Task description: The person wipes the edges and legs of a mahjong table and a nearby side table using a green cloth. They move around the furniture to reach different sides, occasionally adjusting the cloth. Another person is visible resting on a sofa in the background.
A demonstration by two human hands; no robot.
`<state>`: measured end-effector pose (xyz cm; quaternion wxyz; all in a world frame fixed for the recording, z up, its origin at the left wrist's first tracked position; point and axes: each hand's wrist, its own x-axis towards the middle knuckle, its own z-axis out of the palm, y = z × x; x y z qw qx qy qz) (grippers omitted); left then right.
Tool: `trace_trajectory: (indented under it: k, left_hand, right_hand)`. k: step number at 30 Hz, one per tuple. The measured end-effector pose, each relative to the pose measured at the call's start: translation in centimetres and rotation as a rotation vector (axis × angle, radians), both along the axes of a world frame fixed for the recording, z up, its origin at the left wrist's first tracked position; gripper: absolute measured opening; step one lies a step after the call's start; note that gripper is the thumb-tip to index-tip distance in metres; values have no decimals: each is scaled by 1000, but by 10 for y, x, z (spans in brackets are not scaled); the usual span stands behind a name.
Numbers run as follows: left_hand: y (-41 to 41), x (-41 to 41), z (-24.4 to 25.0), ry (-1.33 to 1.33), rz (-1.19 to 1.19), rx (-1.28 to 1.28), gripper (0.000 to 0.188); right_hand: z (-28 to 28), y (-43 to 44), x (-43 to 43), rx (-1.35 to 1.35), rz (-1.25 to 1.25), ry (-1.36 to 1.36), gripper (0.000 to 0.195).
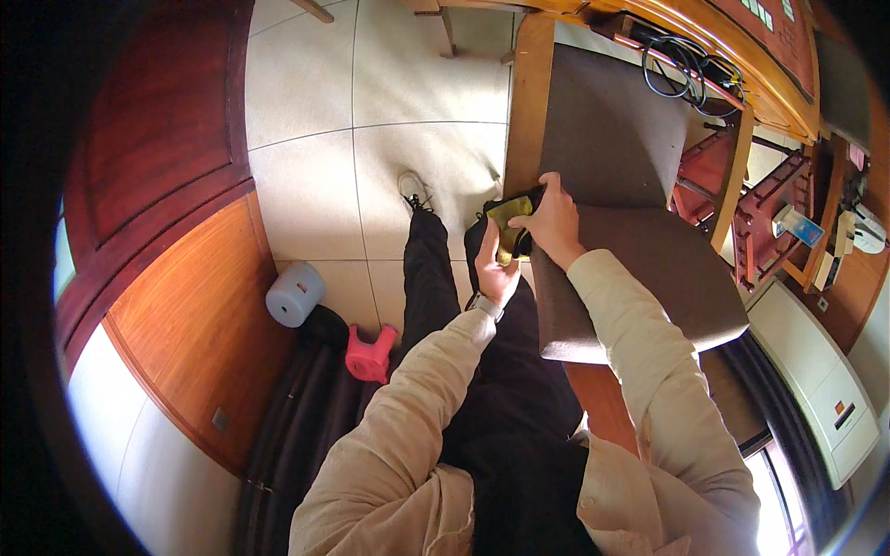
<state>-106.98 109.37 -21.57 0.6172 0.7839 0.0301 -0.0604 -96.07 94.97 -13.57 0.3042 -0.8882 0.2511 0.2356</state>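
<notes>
My left hand (496, 267), with a watch at its wrist, holds the lower left side of a small yellow-green and black fabric item (513, 226); its exact kind is not plain. On the right side of the same item, my right hand (553, 219) grips with the thumb across its front. Both hands are close together above my right leg, beside the edge of a grey-brown cushioned seat (640, 271). Part of the item is hidden behind the fingers.
A pink plastic stool (370, 353) and a light blue cylindrical container (295, 295) stand at the left by a dark curtain (299, 410). Coiled black cables (685, 69) hang from the wooden desk (779, 83) at upper right. Red folding racks (772, 208) lie beyond the seat.
</notes>
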Motion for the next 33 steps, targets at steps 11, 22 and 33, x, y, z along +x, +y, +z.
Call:
trace_trajectory:
  k: [11,22,33]
  left_hand:
    - [-26,90,14,78,-67,214,68]
    - [-65,220,0,-87,-76,122,67]
    - [-95,338,10,49,-304,2,61]
  right_hand:
    - [-25,-17,35,34,-268,-164,72]
    - [-41,-53,153,15,-361,-236,61]
    - [-42,-79,236,-28,-584,-177,50]
